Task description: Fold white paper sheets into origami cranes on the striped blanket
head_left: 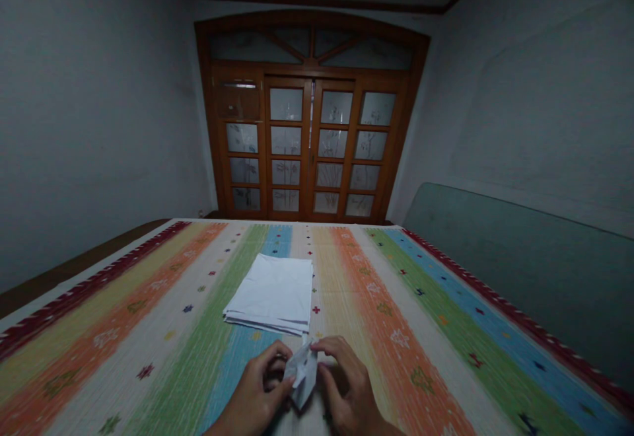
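Observation:
A small folded piece of white paper [303,378] is between my two hands, low in the middle of the view. My left hand [265,383] pinches its left side between thumb and fingers. On the other side, my right hand [349,383] has its fingertips on the paper's upper right edge, with the thumb close to its right side. The paper has several creases and stands up from the cloth at a tilt. Just beyond my hands lies a stack of white paper sheets [275,290], its edges slightly uneven.
A striped, patterned cloth [183,350] covers the bed-like surface under everything. A pale green panel [520,271] rises along the right side. Wooden doors with glass panes [311,145] stand beyond the far edge, between grey walls.

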The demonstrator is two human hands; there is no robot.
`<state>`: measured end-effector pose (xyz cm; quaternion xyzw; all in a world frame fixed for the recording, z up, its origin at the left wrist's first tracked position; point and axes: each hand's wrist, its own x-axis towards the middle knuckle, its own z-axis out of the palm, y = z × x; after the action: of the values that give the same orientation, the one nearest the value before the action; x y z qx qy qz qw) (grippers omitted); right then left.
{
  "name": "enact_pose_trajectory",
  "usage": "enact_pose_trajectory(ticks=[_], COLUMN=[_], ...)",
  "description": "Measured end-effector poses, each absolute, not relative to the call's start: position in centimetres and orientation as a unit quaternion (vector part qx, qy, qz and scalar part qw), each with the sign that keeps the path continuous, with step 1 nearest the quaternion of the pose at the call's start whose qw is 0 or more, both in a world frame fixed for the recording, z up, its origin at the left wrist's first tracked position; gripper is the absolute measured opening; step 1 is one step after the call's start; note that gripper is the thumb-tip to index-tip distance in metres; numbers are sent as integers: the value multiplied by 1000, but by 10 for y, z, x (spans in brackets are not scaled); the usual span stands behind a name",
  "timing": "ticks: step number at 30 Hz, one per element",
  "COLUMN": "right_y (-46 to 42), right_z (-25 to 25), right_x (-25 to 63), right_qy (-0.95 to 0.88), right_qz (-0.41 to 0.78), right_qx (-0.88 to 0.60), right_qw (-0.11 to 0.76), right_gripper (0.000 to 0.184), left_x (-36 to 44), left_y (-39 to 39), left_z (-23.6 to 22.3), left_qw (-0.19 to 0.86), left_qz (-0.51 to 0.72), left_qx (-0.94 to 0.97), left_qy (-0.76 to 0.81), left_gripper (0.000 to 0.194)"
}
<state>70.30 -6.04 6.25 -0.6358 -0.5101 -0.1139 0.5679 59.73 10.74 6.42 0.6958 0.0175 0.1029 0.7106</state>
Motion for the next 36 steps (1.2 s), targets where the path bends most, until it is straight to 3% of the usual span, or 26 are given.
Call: enact_pose_trajectory(ticks=[8,19,25,36], right_y=[-59,-59,-59,-59], right_z=[57,60,62,57], right_x=[704,709,705,706], right_qy=[-496,-519,-538,-462], right_qz=[-132,-223,-135,-8], right_qx=[-684,-675,-648,-702], right_qw=[518,474,521,542], right_gripper=[43,23,15,16], left_x=[594,593,589,585], left_y=[104,104,99,104], left_z=[69,63,79,78], left_qw=[710,677,611,514], left_qz=[92,107,135,161], left_qx=[697,727,779,841], left_qy=[41,45,44,49], left_gripper=[37,33,18,17])
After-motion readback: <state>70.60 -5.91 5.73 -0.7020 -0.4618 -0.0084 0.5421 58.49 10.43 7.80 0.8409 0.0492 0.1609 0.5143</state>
